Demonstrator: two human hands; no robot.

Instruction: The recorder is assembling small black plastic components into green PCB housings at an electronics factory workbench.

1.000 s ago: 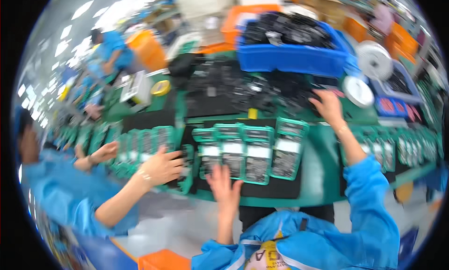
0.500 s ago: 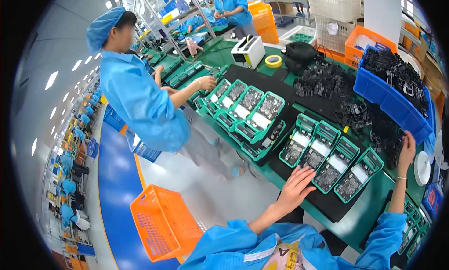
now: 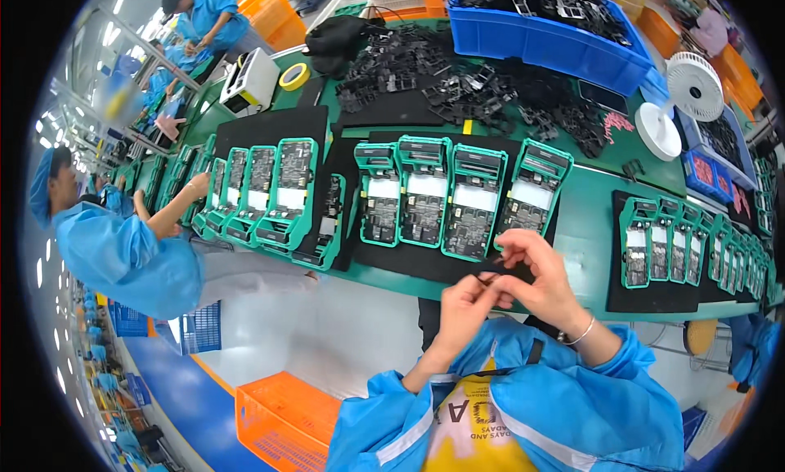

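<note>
My left hand (image 3: 464,310) and my right hand (image 3: 543,282) meet at the table's front edge, fingers pinched together. Between the fingertips is something small and dark, mostly hidden by the fingers. Just beyond them, a row of green-framed circuit boards lies on a black mat (image 3: 392,262). The rightmost framed board (image 3: 531,192) is nearest to my right hand; left of it is another framed board (image 3: 473,198). Each carries a white patch and a black part across its far end. Farther back spreads a pile of black plastic brackets (image 3: 392,71).
A blue bin (image 3: 540,43) heaped with black brackets stands behind the pile. A white fan (image 3: 658,129) is at the back right. More framed boards (image 3: 662,243) lie on the right. A co-worker (image 3: 123,251) handles boards at left; an orange basket (image 3: 286,415) sits on the floor.
My right hand has come from the bracket pile to the table's front edge. My left hand has left the boards and meets it there. The view has swung right.
</note>
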